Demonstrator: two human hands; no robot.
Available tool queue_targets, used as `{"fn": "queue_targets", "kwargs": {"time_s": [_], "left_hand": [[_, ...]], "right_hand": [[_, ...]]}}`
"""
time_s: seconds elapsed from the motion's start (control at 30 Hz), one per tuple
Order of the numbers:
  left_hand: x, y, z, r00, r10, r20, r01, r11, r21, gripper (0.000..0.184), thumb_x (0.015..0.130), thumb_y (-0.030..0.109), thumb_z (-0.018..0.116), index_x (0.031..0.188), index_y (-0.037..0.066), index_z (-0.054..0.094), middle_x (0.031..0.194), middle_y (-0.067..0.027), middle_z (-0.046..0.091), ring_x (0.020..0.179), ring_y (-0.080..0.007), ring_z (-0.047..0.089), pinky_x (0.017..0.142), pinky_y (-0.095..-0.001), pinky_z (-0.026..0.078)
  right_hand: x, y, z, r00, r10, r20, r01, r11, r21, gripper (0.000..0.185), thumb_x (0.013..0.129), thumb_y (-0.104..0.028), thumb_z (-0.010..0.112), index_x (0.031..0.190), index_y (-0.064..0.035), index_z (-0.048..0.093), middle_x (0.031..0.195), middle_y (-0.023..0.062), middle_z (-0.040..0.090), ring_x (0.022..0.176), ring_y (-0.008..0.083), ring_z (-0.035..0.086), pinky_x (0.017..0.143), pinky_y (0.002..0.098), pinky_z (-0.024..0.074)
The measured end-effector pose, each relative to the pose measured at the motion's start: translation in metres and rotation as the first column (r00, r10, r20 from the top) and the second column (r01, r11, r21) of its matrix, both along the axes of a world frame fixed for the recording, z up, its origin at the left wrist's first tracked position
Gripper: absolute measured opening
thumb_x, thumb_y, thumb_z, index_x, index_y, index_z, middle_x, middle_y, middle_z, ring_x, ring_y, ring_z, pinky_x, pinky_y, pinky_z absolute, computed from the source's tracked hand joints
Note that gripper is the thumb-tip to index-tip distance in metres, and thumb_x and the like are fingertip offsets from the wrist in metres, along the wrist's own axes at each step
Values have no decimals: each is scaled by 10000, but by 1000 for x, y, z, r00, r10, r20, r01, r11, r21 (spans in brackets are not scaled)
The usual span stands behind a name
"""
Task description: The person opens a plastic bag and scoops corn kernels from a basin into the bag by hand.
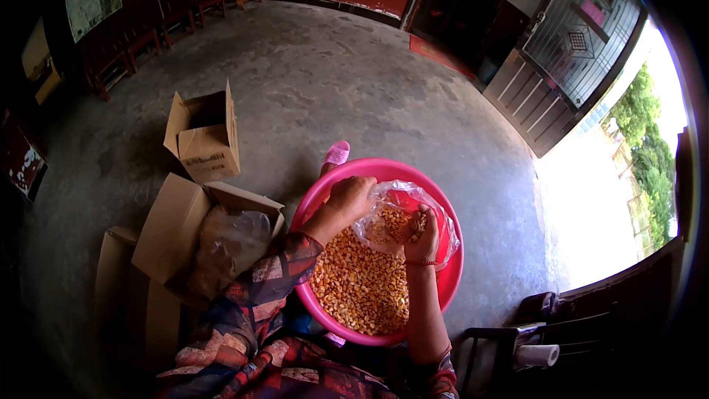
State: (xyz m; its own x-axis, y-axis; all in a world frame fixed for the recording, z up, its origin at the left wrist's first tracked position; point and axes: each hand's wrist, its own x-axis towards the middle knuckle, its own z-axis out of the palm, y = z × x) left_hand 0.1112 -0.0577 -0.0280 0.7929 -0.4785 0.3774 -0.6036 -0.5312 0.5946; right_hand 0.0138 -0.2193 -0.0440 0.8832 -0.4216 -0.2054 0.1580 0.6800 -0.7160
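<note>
A pink basin (452, 281) stands in front of me, with loose corn kernels (358, 281) spread over its bottom. Inside its far part, a clear plastic bag (384, 191) hangs with its mouth spread and some kernels in it. My left hand (350, 198) is closed on the left side of the bag's rim; its fingertips are partly hidden. Reaching into the bag's mouth, my right hand (425, 236) is cupped, fingers curled round a small handful of corn kernels (419, 226).
At left, an open cardboard box (171, 229) holds clear plastic bags (235, 240). Beyond it stands a smaller open box (210, 148). A black chair with a paper roll (537, 355) is at lower right. An open door (569, 52) stands at upper right.
</note>
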Motion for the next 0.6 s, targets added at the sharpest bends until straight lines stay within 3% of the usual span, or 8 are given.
{"fn": "queue_targets", "kwargs": {"time_s": [0.03,0.13,0.17,0.27,0.4,0.47,0.57,0.6], "left_hand": [[1,-1,-1,1000,-5,-10,5,1000,12,167,735,113,582,882,36,604,808,-180,627,778,-351,614,690,-438,486],[0,0,-1,1000,-11,-14,11,999,45,162,736,105,573,881,37,603,807,-183,626,777,-353,614,687,-441,486],[-1,0,1,1000,-10,-8,10,998,67,160,737,101,569,880,39,603,806,-184,626,775,-353,614,685,-443,486],[-1,0,4,999,-10,-35,14,995,96,160,738,99,566,882,40,604,804,-186,626,771,-355,614,684,-446,486],[0,0,2,999,-10,-32,13,996,87,162,742,102,567,888,43,605,800,-186,628,765,-356,615,683,-449,486],[1,-1,0,999,6,-42,-2,996,95,167,749,124,580,895,46,604,818,-180,630,780,-351,615,690,-444,487],[1,0,-1,998,6,-68,1,995,96,216,760,173,573,937,48,582,888,-163,618,845,-348,591,713,-438,471],[1,1,1,998,8,-68,-1,995,98,216,760,173,573,937,48,582,888,-163,618,845,-348,591,713,-438,471]], "right_hand": [[2,-4,-7,994,9,106,-14,999,45,189,906,-226,451,928,-80,569,736,-7,551,616,91,499,517,223,413],[12,6,-8,969,23,244,-26,1000,9,244,902,-242,451,982,-47,573,817,23,597,740,124,553,690,268,454],[8,5,-12,970,73,232,-71,997,-15,315,908,-248,430,1069,-8,555,973,71,608,922,172,553,858,303,419],[11,16,-13,979,68,191,-21,971,-240,369,918,-245,365,1135,3,530,1140,102,560,1039,195,517,921,336,382],[2,22,3,984,116,139,-15,818,-575,340,904,-187,401,1164,4,510,1151,90,538,1095,178,477,948,304,355],[-5,26,9,986,69,149,42,773,-633,266,893,-154,430,1053,5,570,1009,72,584,955,145,534,837,257,412],[-15,30,13,888,459,27,-301,625,-720,201,868,-127,479,791,-9,623,731,9,609,601,64,505,549,201,401],[-16,33,18,774,630,-56,-441,475,-762,173,844,-142,513,812,-13,623,742,31,617,625,75,527,565,222,428]]}}
